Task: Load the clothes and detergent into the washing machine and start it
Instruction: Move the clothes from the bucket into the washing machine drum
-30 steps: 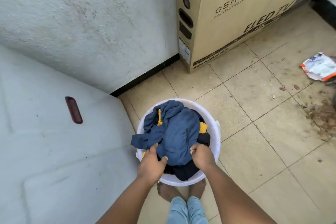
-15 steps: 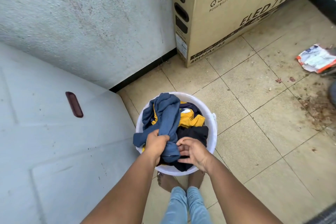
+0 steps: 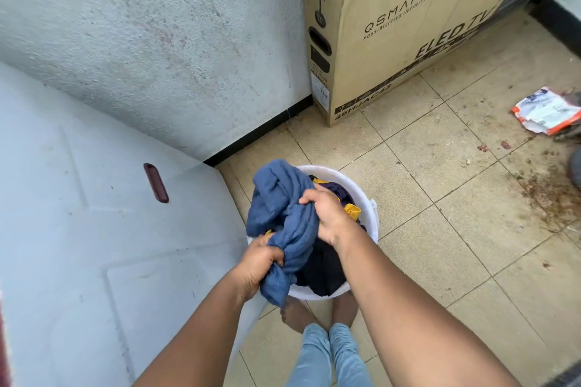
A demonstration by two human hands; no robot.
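Both hands are gripping the blue garment (image 3: 283, 217) over the white bucket (image 3: 369, 214), which I'm taking as my landmark.

I'm seeing my left hand (image 3: 257, 264) clenching the garment's lower twisted end at the bucket's near-left rim, while my right hand (image 3: 330, 214) is grasping the bunched cloth above the bucket's middle. Dark and yellow clothes (image 3: 327, 264) are lying inside the bucket beneath the garment. Left of the bucket, a pale grey surface (image 3: 94, 229) with a dark red handle slot (image 3: 156, 182) is showing. Beyond the bucket, a cardboard TV box (image 3: 408, 25) is standing on the tiled floor (image 3: 440, 229), and a crumpled packet (image 3: 545, 110) is lying far right of it.
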